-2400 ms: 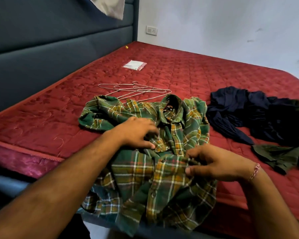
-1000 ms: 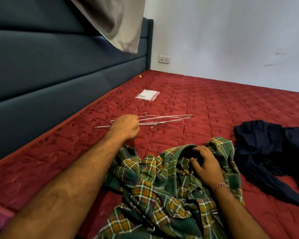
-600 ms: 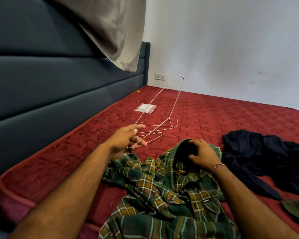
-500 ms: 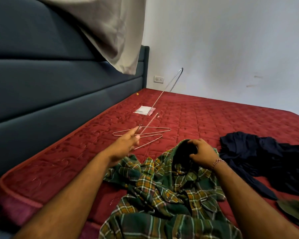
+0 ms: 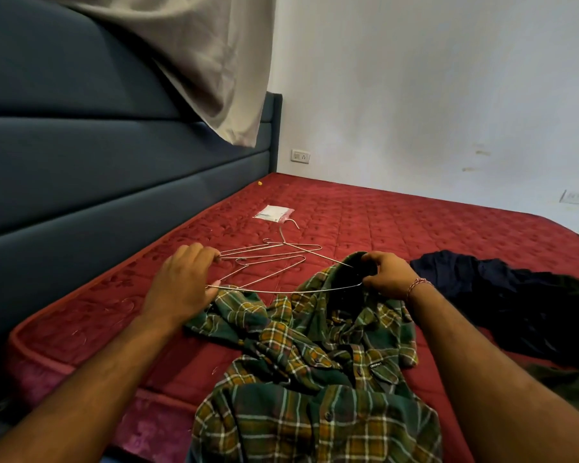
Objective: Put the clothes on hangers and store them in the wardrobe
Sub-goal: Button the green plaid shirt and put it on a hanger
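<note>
A green and yellow plaid shirt [image 5: 315, 369] lies crumpled on the red mattress [image 5: 398, 225] in front of me. My left hand [image 5: 181, 282] grips one end of a thin metal wire hanger [image 5: 281, 291] held low over the shirt. The hanger's other end reaches into the shirt's collar opening, which my right hand [image 5: 386, 275] pinches open. Its hook points away from me. More wire hangers [image 5: 274, 253] lie on the mattress just beyond my left hand.
A heap of dark navy clothes [image 5: 501, 295] lies to the right of the shirt. A small white packet [image 5: 273, 213] rests farther back. The dark blue padded headboard [image 5: 98, 168] runs along the left, with a beige cloth [image 5: 214, 61] hanging over it.
My left hand picked one wire hanger off the pile, swung it up, then brought it down level to the shirt's collar. My right hand moved from the shirt front to hold the collar open.
</note>
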Motion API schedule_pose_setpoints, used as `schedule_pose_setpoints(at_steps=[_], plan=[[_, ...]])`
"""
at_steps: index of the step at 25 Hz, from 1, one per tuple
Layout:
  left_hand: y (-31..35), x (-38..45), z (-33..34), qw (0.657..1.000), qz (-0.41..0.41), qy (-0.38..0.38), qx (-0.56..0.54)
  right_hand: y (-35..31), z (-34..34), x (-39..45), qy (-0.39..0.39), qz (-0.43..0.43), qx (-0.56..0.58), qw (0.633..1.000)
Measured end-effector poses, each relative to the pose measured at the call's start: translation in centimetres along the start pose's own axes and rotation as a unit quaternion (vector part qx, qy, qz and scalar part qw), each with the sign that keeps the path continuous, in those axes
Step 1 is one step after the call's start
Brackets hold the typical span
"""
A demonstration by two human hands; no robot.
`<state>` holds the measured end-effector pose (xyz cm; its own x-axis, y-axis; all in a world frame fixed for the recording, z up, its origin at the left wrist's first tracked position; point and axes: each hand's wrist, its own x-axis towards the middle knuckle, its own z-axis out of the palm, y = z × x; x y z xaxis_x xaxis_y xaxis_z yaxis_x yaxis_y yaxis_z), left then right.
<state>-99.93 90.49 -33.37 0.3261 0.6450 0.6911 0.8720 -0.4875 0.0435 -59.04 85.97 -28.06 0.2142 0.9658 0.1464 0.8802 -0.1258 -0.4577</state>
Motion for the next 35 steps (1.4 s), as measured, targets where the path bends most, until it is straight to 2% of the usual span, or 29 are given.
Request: schedule_pose_setpoints(at_steps=[4, 7, 11, 13, 16, 17, 18, 19, 20, 21, 22, 24, 25, 26, 28, 30, 32, 34, 35], plan=[[4.7, -0.1, -0.2, 1.0, -0.013, -0.013, 0.015, -1.8, -0.3, -0.3, 0.042, -0.024, 0.039, 0.998], [8.2, 0.2, 0.9, 0.999, -0.033, -0.023, -0.024, -2.7, -0.2, -0.7, 0.043, -0.048, 0.093, 0.994], [11.9, 2.0, 2.4, 0.997, -0.035, -0.049, -0.036, -4.0, 1.0, -1.6, 0.063, -0.02, 0.256, 0.964], [12.7, 3.0, 2.8, 0.999, -0.03, -0.025, -0.037, -4.1, 1.2, -2.1, 0.1, 0.002, 0.321, 0.942], [13.1, 4.8, 2.7, 0.999, -0.013, 0.04, 0.01, -3.9, 1.0, -2.7, 0.199, 0.035, 0.284, 0.937], [13.5, 5.1, 2.5, 0.997, -0.054, 0.053, -0.009, -3.8, 0.8, -2.9, 0.232, 0.05, 0.261, 0.936], [14.2, 5.1, 2.4, 0.987, -0.132, 0.061, -0.07, -3.7, 0.6, -3.0, 0.261, 0.065, 0.246, 0.931], [15.1, 4.6, 2.7, 0.956, -0.223, 0.075, -0.177, -3.5, 0.3, -3.1, 0.288, 0.08, 0.24, 0.924], [16.3, 3.6, 3.3, 0.907, -0.301, 0.081, -0.283, -3.4, 0.0, -3.2, 0.31, 0.091, 0.237, 0.916], [17.5, 2.3, 4.1, 0.878, -0.335, 0.051, -0.338, -3.3, -0.2, -3.3, 0.33, 0.099, 0.234, 0.909], [18.5, 1.1, 5.0, 0.879, -0.323, -0.013, -0.35, -3.2, -0.3, -3.5, 0.349, 0.099, 0.226, 0.904], [19.9, -0.8, 6.6, 0.919, -0.229, -0.161, -0.277, -3.1, -0.3, -4.0, 0.365, 0.093, 0.215, 0.901], [20.1, -0.8, 6.7, 0.932, -0.206, -0.179, -0.238, -3.1, -0.2, -4.1, 0.363, 0.093, 0.216, 0.902], [19.9, -0.4, 6.5, 0.934, -0.209, -0.163, -0.238, -2.9, -0.3, -4.3, 0.359, 0.099, 0.217, 0.902], [18.8, 1.1, 5.2, 0.912, -0.257, -0.093, -0.307, -2.3, -0.9, -4.6, 0.366, 0.126, 0.206, 0.899], [17.0, 2.7, 3.4, 0.916, -0.25, -0.02, -0.314, -1.5, -1.4, -4.8, 0.383, 0.164, 0.161, 0.895], [15.4, 4.0, 1.0, 0.948, -0.184, -0.04, -0.257, -1.5, -1.4, -5.0, 0.405, 0.182, 0.12, 0.888], [15.2, 4.9, -1.7, 0.979, -0.109, -0.113, -0.13, -2.1, -0.8, -4.9, 0.425, 0.169, 0.09, 0.885], [15.3, 5.1, -3.0, 0.986, -0.087, -0.122, -0.075, -2.4, -0.4, -4.8, 0.432, 0.162, 0.068, 0.885]])
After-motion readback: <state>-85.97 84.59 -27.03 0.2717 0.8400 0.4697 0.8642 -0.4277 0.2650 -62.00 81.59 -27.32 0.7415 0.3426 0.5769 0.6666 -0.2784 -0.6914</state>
